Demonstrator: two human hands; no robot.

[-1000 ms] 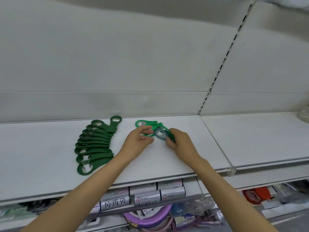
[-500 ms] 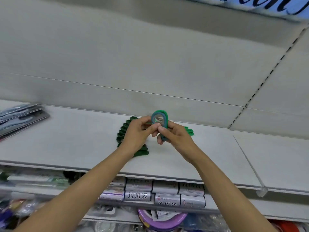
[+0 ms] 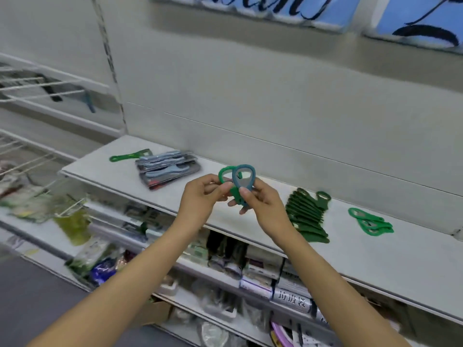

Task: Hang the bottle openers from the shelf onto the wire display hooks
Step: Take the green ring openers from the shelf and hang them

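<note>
surroundings: white shelf (image 3: pixel 375 256) runs from centre-left to the right edge; blurred packaged goods on the lower shelves, bottom left to bottom centre
wire hooks (image 3: pixel 37 85): upper left of frame, bare white rods, a dark item hanging at their back — well apart from the hands
packets (image 3: pixel 167 169): flat stack of grey-blue packaged items on the shelf, left of centre; one long green opener (image 3: pixel 130 155) lies just beside it
dark green stack (image 3: pixel 307 216): fanned row of openers on the shelf, right of centre, partly behind the right wrist
bright green pair (image 3: pixel 370 222): few openers lying flat, further right
in the way: nothing between the hands and the hooks
held openers (image 3: pixel 240 181): frame centre, above the shelf's front part — one grey-blue teardrop loop in front, a bright green loop behind, loops up, overlapping
left hand (image 3: pixel 200 199): fingers curled, pinching the green one's lower part
right hand (image 3: pixel 263 204): thumb and fingers pinch the grey-blue one's handle
</note>
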